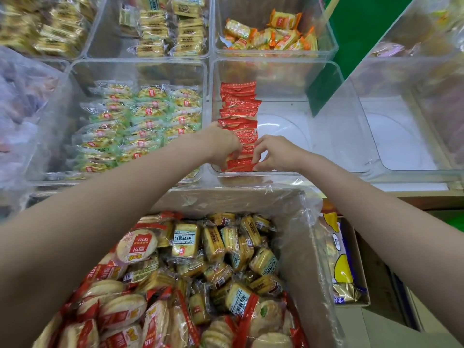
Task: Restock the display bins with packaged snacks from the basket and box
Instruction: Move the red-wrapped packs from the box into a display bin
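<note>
**Entry: red-pack row, near-right clear bin — risks and surroundings**

Landmark: clear plastic display bin (326, 136), holding one row of red foil snack packets (238, 116) stood on edge along its left wall; the rest of its floor is bare.

Hands: left hand (221, 144) reaches into the bin, its fingers on the left flank of the row; whether they clasp a packet or only press cannot be told. Right hand (273, 153) pinches the nearest red packet at the row's front end.

Risks, as judged:
- The row stands with no support on its right; a release at the front end likely lets packets tip toward the bare floor.
- A push from the left hand could skew the line.
- Both forearms cross above the stock box; a sleeve-level drag on withdrawal could snag its loose liner.

Surroundings, relative to the bin:
- Below: cardboard box lined with clear film (301, 222), full of mixed yellow and red-trimmed biscuit packs (200, 259).
- Left: bin of green-trimmed round cakes (140, 126).
- Behind: bin of orange packets (271, 33).
- Behind-left: bin of yellow stacked packs (170, 26).
- Right: another clear bin (401, 136).
- Below-right: small carton with a yellow-and-blue bag (341, 259).

Obstruction: the bin's front wall and the box's raised liner stand between stock and row.
</note>
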The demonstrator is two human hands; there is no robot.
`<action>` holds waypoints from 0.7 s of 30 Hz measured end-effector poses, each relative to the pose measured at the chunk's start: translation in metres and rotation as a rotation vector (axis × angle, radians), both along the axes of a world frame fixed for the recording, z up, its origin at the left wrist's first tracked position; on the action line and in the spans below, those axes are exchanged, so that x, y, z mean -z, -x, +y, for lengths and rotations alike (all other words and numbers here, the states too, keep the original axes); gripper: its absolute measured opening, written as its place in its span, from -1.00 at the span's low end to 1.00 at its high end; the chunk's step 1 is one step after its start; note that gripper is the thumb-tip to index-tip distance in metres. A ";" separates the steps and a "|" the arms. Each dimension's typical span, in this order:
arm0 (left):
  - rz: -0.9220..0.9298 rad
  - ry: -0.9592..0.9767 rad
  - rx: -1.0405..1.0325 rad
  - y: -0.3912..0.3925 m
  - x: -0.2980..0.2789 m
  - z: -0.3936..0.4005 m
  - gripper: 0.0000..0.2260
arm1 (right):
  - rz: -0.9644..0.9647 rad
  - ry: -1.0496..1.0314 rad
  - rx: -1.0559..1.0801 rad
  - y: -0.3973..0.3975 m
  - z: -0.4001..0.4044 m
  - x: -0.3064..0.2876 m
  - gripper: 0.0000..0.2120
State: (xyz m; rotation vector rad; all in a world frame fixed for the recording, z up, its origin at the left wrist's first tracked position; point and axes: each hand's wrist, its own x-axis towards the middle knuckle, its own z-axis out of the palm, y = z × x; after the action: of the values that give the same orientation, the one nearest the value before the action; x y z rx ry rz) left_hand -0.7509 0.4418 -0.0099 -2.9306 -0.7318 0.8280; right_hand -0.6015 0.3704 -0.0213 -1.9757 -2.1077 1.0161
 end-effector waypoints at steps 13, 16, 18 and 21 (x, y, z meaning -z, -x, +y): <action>0.000 -0.154 -0.084 -0.018 0.001 -0.010 -0.82 | -0.211 0.077 -0.008 0.030 0.015 0.004 -0.83; -0.090 -0.159 -0.128 -0.017 -0.001 -0.014 -0.83 | -0.209 0.063 -0.021 0.023 0.010 0.001 -0.88; -0.314 -0.137 -0.175 -0.005 -0.010 -0.019 -0.82 | -0.160 -0.051 0.066 0.013 0.004 -0.011 -0.85; -0.869 -0.084 -0.175 0.028 -0.019 -0.051 -0.83 | 0.037 -0.364 0.275 0.014 -0.031 -0.047 -0.93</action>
State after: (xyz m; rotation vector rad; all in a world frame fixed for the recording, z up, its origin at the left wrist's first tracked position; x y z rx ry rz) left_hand -0.7787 0.3912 0.0086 -3.0955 -1.0019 -0.5420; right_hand -0.6150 0.3397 0.0253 -1.9669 -1.7793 0.5697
